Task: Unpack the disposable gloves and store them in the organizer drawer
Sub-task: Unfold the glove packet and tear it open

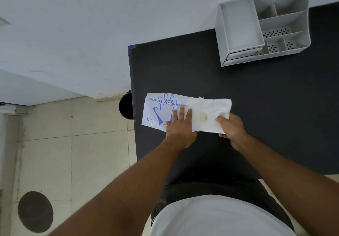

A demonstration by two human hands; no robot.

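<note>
A white plastic packet printed in blue with a hand outline and "DISPOSABLE POLYETHYLENE GLOVES" lies flat near the left edge of the black table. My left hand presses flat on the packet's right half, fingers apart. A stack of translucent white gloves sticks out of the packet's right end. My right hand grips the near right corner of that stack. The grey organizer stands at the far right of the table, with its drawer at the lower front left.
The organizer's top has one large open tray and several smaller compartments, some with perforated bottoms. A white wall runs behind the table. A black round bin sits on the tiled floor just left of the table edge.
</note>
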